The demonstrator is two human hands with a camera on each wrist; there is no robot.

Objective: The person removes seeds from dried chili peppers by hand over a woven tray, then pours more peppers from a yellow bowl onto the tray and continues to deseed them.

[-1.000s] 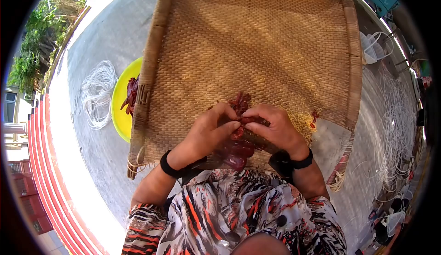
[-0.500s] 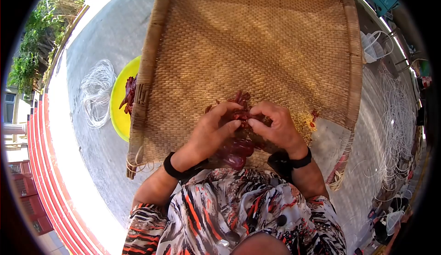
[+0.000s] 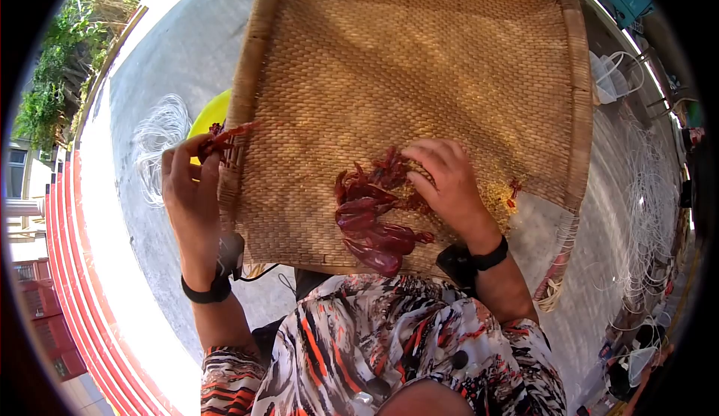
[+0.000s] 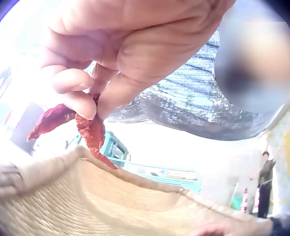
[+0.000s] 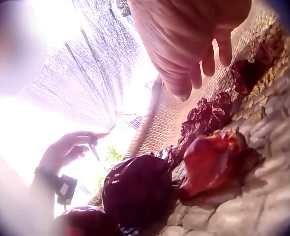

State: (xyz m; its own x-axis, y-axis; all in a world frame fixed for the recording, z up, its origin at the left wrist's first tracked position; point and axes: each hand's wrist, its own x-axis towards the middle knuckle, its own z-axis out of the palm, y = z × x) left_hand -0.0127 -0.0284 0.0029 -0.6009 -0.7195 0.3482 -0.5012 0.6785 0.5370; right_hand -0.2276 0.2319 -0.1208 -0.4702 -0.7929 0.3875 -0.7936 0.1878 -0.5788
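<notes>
My left hand (image 3: 191,206) is out over the left rim of the woven basket tray (image 3: 419,64), beside a lime-green basin (image 3: 212,113). Its thumb and fingers pinch dried red chilies (image 4: 92,129), whose wrinkled pods hang down in the left wrist view. On the tray's near part, my right hand (image 3: 449,187) hovers with relaxed fingers and nothing between them. Just left of its fingertips lies a clump of crumpled dried chili pieces (image 3: 388,169). Nearer my body, a pile of larger glossy dark-red chilies (image 3: 378,238) rests on the weave.
Yellow chili seeds (image 3: 490,202) lie scattered right of my right hand. A coil of white cord (image 3: 161,128) sits on the concrete floor at left, more loose cord (image 3: 644,206) at right. A person (image 4: 265,184) stands farther off in the left wrist view.
Both hands were together over the pile, working at chilies. My left hand has swung left to the basin side with chilies in its fingers; my right hand stays, its fingers now loosened.
</notes>
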